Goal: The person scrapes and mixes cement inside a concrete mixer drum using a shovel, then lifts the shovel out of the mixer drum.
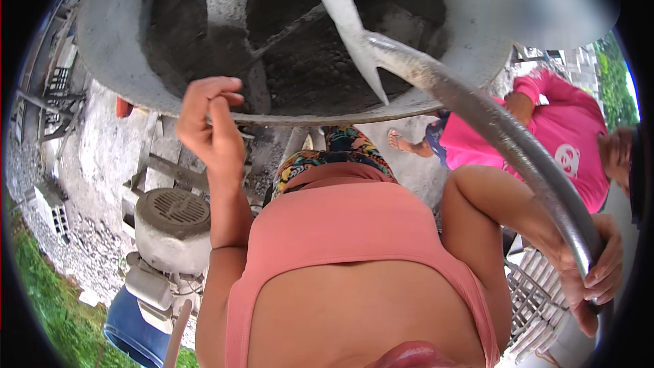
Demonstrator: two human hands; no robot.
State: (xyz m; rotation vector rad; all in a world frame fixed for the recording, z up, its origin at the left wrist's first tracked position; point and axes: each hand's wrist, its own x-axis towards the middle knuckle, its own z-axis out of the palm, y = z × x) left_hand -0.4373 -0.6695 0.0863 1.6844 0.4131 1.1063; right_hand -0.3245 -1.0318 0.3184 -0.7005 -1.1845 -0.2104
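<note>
A large round grey mixer drum (pixel 112 41) fills the upper part of the view, with dark, crumbly wet mix (pixel 306 82) and cement-crusted mixing bars (pixel 227 0) inside. My right hand (pixel 593 272), at the far right, is wrapped round the dark, smooth pole of a long tool (pixel 490 116). The pole runs up and left to a pale grey crosswise head (pixel 347 20) over the drum; its exact kind I cannot make out. Loosely curled, my left hand (pixel 214 119) is raised in front of the drum's near rim with nothing visible in it. Whether it touches the rim I cannot tell.
A person in a pink shirt (pixel 538 129) stands close on the right, beside the pole. To the left are a vented motor housing (pixel 174 221), wooden boards (pixel 178 172) and a blue barrel (pixel 133 320). Gravel (pixel 95 245) and a hollow block (pixel 53 208) lie farther left.
</note>
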